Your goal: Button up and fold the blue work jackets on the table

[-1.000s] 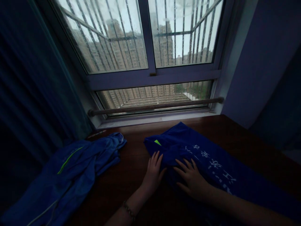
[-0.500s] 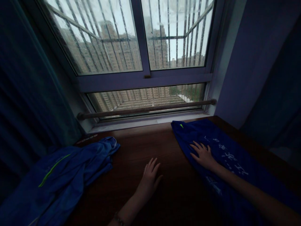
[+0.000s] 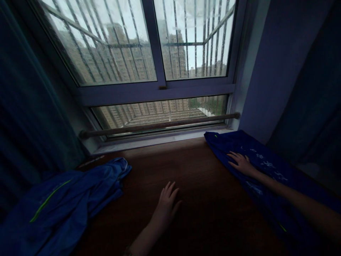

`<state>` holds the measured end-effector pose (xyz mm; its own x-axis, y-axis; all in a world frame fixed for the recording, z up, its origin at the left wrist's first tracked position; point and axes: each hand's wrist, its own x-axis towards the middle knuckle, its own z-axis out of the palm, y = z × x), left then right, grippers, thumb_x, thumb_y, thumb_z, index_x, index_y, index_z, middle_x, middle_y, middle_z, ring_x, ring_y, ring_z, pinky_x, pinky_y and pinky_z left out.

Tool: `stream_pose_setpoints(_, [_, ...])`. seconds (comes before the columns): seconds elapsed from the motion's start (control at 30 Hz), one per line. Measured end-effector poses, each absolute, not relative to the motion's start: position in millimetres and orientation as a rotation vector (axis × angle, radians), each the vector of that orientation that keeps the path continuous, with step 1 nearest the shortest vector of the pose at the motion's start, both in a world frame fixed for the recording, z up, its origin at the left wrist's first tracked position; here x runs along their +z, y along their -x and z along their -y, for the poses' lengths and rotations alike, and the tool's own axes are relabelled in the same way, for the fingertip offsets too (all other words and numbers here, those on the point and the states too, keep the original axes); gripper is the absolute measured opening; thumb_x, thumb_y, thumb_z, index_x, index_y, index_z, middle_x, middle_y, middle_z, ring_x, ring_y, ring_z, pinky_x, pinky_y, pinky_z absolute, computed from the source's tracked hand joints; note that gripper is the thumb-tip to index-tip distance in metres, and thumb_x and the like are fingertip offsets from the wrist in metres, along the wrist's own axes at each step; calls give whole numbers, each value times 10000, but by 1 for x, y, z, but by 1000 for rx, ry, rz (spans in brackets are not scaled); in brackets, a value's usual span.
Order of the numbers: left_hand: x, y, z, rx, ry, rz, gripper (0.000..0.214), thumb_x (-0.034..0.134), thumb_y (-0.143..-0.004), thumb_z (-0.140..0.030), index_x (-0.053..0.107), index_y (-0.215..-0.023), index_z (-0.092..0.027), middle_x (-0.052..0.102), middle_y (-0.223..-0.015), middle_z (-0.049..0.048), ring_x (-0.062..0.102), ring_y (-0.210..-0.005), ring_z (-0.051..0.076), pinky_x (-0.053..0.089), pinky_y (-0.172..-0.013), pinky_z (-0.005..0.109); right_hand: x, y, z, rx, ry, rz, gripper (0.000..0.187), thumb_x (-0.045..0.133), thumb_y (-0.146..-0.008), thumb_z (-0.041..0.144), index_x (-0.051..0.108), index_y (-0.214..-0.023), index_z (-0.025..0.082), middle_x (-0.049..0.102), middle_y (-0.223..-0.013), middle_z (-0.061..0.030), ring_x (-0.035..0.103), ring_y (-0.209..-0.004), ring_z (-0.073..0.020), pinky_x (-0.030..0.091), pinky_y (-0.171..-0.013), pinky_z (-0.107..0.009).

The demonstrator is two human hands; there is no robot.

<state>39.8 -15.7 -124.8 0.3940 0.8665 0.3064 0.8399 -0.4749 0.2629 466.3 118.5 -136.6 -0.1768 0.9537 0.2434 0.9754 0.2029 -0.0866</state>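
My right hand (image 3: 242, 165) lies flat with fingers spread on a dark blue garment (image 3: 269, 185). White lettering and a small yellow-green mark show on this cloth, which is laid out long along the right of the brown wooden surface (image 3: 186, 160). In the middle, my left hand (image 3: 167, 201) is over the bare wood, fingers stretched out and holding nothing; whether it touches the wood I cannot tell. To its left, a crumpled blue garment (image 3: 80, 199) with a yellow-green stripe lies in a loose heap.
A window (image 3: 160, 83) with outside bars stands beyond the surface. Across its lower part runs a horizontal rail (image 3: 160, 124) above a white sill (image 3: 160, 139). Dark curtains hang at the left (image 3: 32, 106) and at the right (image 3: 301, 106).
My right hand and the dark blue garment under it have shifted right, away from the left hand. The left hand stays nearly in place. The view has turned slightly right.
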Motion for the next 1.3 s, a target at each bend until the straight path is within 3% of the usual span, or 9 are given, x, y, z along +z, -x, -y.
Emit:
stream_pose_setpoints(0.3, [-125, -41, 17, 589, -2560, -1589, 361, 415, -808, -324, 465, -1145, -204, 350, -1319, 100, 226, -1249, 269, 283, -969, 501, -138, -501, -121, -88, 1842, 2237, 513, 297, -781, 550, 326, -1254, 353, 315, -1343, -13, 334, -1170, -282, 218, -902, -569])
stream_pose_setpoints(0.4, [-124, -43, 16, 584, -2554, -1595, 359, 432, -799, -316, 472, -1136, -200, 370, -1306, 106, 241, -1243, 273, 284, -965, 506, -129, -504, -122, -58, 1838, 2266, 489, 349, -771, 507, 399, -1221, 322, 349, -1323, -30, 359, -1153, -287, 255, -891, -549])
stream_pose_setpoints(0.57, [-118, -46, 19, 562, -2522, -1612, 359, 447, -791, -300, 474, -1134, -197, 367, -1307, 111, 244, -1241, 278, 262, -971, 515, -73, -485, -146, 312, 1911, 2458, 328, 498, -715, 403, 645, -931, 205, 614, -995, -90, 557, -914, -233, 397, -805, -358])
stream_pose_setpoints(0.67, [-116, -45, 21, 601, -2500, -1590, 374, 445, -794, -297, 448, -1156, -208, 354, -1315, 108, 237, -1246, 264, 264, -974, 507, -43, -444, -165, 247, 2165, 2347, 232, 603, -637, 353, 670, -728, 151, 636, -829, -132, 578, -815, -283, 382, -762, -449])
stream_pose_setpoints(0.77, [-116, -44, 23, 656, -2474, -1582, 369, 431, -803, -290, 433, -1163, -208, 354, -1313, 103, 234, -1250, 242, 273, -982, 482, -43, -378, -166, 4, 2052, 2212, 257, 525, -717, 326, 635, -874, 154, 583, -1005, -153, 520, -946, -309, 329, -806, -510])
stream_pose_setpoints(0.9, [-116, -43, 22, 732, -2472, -1653, 357, 390, -823, -282, 420, -1167, -194, 356, -1307, 95, 236, -1251, 218, 284, -988, 444, -83, -287, -139, -84, 1634, 2081, 316, 374, -817, 289, 550, -1049, 165, 532, -1117, -107, 488, -1013, -210, 360, -862, -358])
stream_pose_setpoints(1.03, [-105, -27, 11, 757, -2501, -1977, 352, 365, -827, -261, 436, -1158, -165, 327, -1318, 108, 172, -1268, 242, 220, -1003, 462, -120, -250, -113, -89, 1324, 2170, 294, 392, -804, 268, 556, -1026, 166, 500, -1155, -96, 411, -1093, -219, 317, -918, -381])
stream_pose_setpoints(1.17, [-89, 17, -3, 885, -2077, -2740, 487, 395, -803, -312, 351, -1230, -83, 191, -1352, 213, 92, -1255, 368, 186, -940, 570, -134, -257, -115, -5, 1278, 2148, 270, 397, -796, 251, 573, -978, 156, 531, -1091, -93, 442, -1045, -197, 340, -905, -334])
stream_pose_setpoints(1.3, [-90, 57, -11, 668, -1708, -3047, 559, 408, -783, -392, 379, -1190, -9, 310, -1242, 298, 306, -1149, 401, 285, -860, 541, -140, -264, -123, 88, 1353, 2129, 244, 409, -781, 251, 592, -908, 152, 576, -976, -91, 495, -945, -194, 373, -853, -317])
